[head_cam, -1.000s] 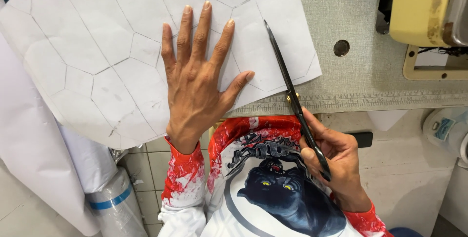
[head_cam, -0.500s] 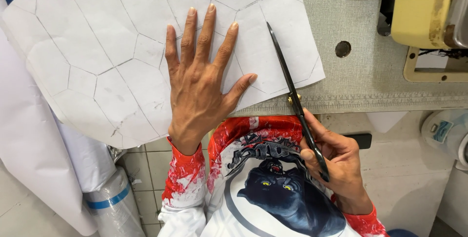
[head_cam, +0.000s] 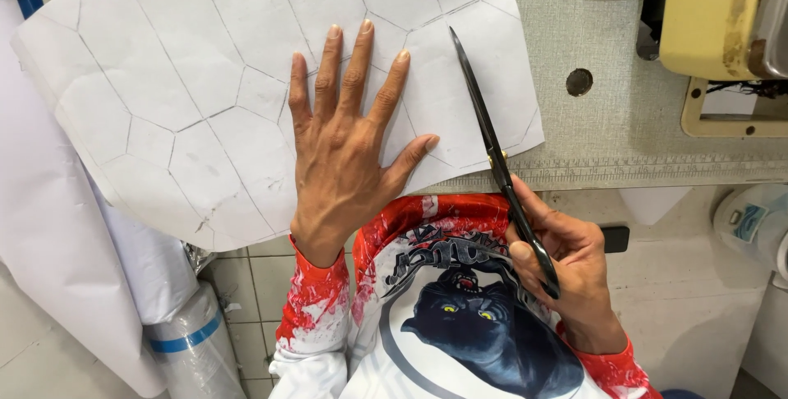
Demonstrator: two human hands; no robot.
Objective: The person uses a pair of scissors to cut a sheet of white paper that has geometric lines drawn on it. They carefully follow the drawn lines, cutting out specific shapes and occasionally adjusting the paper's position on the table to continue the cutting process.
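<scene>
The white patterned sheet (head_cam: 189, 112) is pinned on the table (head_cam: 624, 132) under the flat, spread left hand (head_cam: 345, 153). Black scissors (head_cam: 501, 165) are gripped by the right hand (head_cam: 566, 272), blades closed over the sheet's right part.

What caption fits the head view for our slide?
Left hand flat on white patterned paper while right hand holds black scissors over it.

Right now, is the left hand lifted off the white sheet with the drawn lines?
No, the left hand lies flat with fingers spread on the white sheet, while the right hand holds black scissors.
</scene>
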